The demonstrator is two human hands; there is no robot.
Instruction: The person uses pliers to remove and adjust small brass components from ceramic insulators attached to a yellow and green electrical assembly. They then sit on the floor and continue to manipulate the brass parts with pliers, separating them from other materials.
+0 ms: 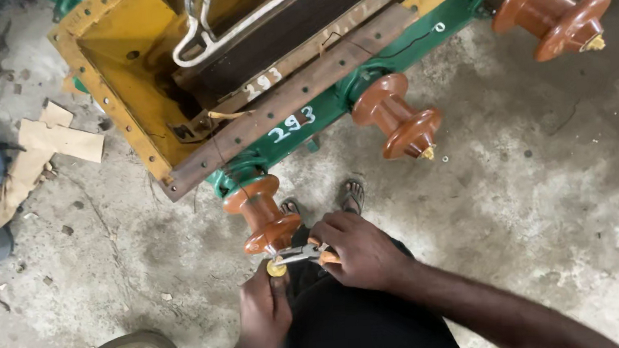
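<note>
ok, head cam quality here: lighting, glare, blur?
Head view: soft, even daylight, faint shadows on the grey concrete floor; mild sheen on the glossy brown ceramic insulators; no blown highlights. Right hand holding orange-handled pliers slightly soft, left hand too; wide-angle stretch at edges.

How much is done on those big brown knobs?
All three brown insulators sit on the green tank. The right hand holds pliers at the brass tip of the nearest insulator; the left hand steadies below. The middle insulator and far insulator go untouched.
</note>
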